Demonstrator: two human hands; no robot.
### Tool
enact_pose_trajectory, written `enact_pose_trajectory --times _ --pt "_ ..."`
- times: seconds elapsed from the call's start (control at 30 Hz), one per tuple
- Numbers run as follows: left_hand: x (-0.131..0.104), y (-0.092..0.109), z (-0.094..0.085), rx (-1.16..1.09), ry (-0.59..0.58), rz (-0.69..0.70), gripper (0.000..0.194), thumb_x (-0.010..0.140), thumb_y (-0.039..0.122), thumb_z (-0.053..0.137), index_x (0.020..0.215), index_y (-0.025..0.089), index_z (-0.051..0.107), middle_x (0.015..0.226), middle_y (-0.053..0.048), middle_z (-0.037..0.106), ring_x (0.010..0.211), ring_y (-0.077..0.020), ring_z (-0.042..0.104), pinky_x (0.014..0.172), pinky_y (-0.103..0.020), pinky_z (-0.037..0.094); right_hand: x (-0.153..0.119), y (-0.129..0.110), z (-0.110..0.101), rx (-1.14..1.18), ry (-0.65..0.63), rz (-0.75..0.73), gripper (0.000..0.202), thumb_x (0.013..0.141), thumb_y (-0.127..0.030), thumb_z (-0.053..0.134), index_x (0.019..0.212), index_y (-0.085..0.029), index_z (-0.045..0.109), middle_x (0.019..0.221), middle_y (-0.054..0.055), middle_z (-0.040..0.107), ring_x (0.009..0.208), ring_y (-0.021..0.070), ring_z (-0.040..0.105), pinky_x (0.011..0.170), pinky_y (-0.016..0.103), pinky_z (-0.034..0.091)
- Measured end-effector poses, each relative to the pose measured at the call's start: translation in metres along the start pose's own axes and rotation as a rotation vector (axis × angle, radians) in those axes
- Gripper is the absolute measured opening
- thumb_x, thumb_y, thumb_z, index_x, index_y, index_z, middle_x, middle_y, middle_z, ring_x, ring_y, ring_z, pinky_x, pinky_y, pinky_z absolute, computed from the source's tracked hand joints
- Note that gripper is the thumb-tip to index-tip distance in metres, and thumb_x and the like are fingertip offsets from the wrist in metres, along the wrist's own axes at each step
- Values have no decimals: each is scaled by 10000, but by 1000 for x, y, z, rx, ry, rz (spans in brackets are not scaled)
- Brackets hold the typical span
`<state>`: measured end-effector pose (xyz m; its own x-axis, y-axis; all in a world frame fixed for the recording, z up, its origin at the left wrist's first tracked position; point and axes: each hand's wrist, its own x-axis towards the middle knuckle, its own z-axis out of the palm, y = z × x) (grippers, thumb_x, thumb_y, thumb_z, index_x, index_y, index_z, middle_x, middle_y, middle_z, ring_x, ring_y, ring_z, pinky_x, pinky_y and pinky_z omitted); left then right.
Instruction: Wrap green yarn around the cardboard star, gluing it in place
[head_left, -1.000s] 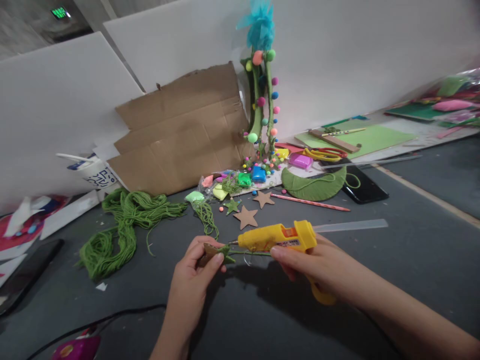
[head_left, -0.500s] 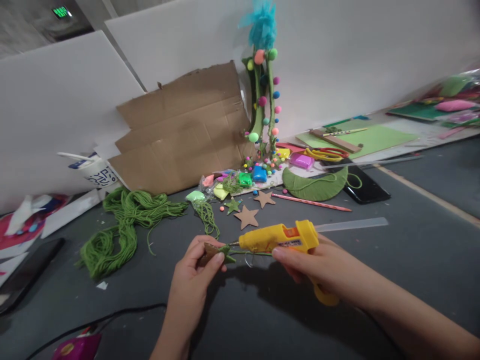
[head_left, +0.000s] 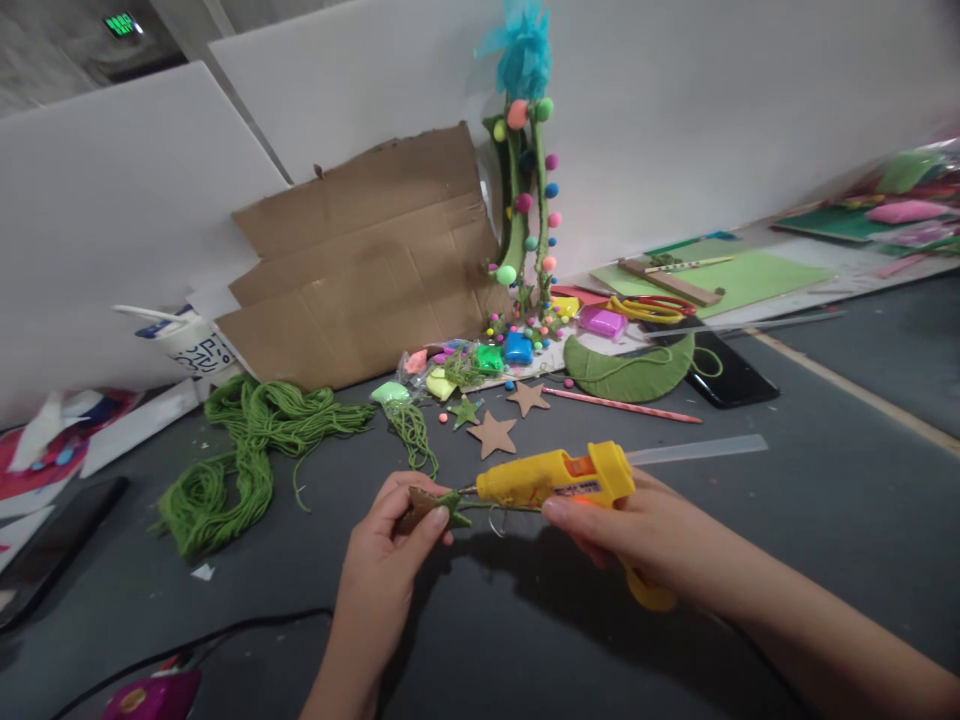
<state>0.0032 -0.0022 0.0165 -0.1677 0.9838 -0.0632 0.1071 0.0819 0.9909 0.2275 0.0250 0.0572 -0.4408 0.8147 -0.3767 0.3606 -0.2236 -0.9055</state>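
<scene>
Between the fingers and thumb of my left hand (head_left: 397, 540) is a cardboard star (head_left: 417, 508), partly wrapped in green yarn and half hidden by the fingers. My right hand (head_left: 630, 525) is closed around a yellow hot glue gun (head_left: 551, 478), whose metal nozzle points left and meets the star's wrapped edge. A clear glue stick (head_left: 697, 450) juts from the gun's back end. From the star a strand of green yarn (head_left: 487, 506) runs right beneath the gun toward my right hand. Bare cardboard stars (head_left: 493, 434) and a small green star (head_left: 465, 411) lie just beyond.
Loose green yarn (head_left: 251, 450) lies at left. Behind stand a cardboard sheet (head_left: 360, 260) and a pom-pom-decorated green piece (head_left: 517, 200). A yarn-wrapped crescent (head_left: 630, 368), a striped pencil (head_left: 622, 404) and a black phone (head_left: 731, 375) lie at right. A black cord (head_left: 225, 628) crosses the near left.
The glue gun and both hands hold almost the same position. A small reddish glow now shows on the gun near my right thumb.
</scene>
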Motion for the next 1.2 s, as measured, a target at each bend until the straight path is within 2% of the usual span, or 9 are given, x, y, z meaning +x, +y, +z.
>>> enact_pose_trajectory --times 0.33,0.53,0.63,0.73,0.83,0.93,1.03,1.1,1.2 --pt "1 -4 -3 14 -30 15 25 742 223 679 739 203 694 886 10 528 627 -108 537 622 -222 436 2 2 -1 27 -1 -5 397 832 -482 545 568 -192 488 562 -40 478 523 93 437 497 206 362" --pt "1 0 0 12 9 2 45 711 235 698 719 191 699 883 2 542 609 -116 536 601 -231 439 0 5 -2 -9 10 -13 404 832 -514 551 590 -190 537 564 -39 482 531 103 465 502 203 379" --pt "0 -1 -1 12 -13 16 38 728 234 692 723 197 694 887 9 532 619 -108 532 607 -218 436 2 11 -1 -32 27 -32 382 821 -551 561 683 -201 630 592 -35 531 561 120 504 526 210 397" --pt "-1 -4 -3 -8 -48 13 19 760 224 679 754 207 687 890 23 523 644 -92 531 629 -194 434 4 16 -1 -37 9 -110 312 848 -515 546 932 -250 687 740 -26 638 698 163 582 641 241 443" --pt "-1 -6 -4 -152 -25 -98 70 761 211 688 831 209 687 832 31 546 638 -85 531 620 -181 441 6 15 -1 -87 36 -242 314 883 -447 509 1112 -267 627 979 4 664 915 214 592 818 311 440" --pt "1 -5 -3 -353 42 -285 134 709 184 732 837 163 700 730 22 584 600 -84 524 574 -173 459 3 10 0 -254 109 -324 229 837 -319 552 1029 -204 599 934 38 628 825 210 581 764 318 457" --pt "4 -4 -5 -419 115 -340 111 679 157 746 778 128 704 717 0 621 626 -93 547 583 -177 491 -2 5 4 -348 -48 -397 169 765 -163 569 930 -194 547 894 20 574 738 162 545 686 261 461" --pt "7 -5 -7 -433 164 -326 107 670 150 747 765 126 704 737 -7 635 645 -95 557 596 -183 506 -5 6 9 -397 -203 -464 222 731 -103 580 929 -198 550 972 18 550 814 150 542 743 237 454" --pt "9 -6 -10 -454 213 -301 133 647 140 760 769 129 707 763 -4 643 646 -89 553 584 -175 511 -5 15 20 -503 -321 -496 300 680 -33 551 932 -192 577 1049 26 530 903 150 536 804 230 443"
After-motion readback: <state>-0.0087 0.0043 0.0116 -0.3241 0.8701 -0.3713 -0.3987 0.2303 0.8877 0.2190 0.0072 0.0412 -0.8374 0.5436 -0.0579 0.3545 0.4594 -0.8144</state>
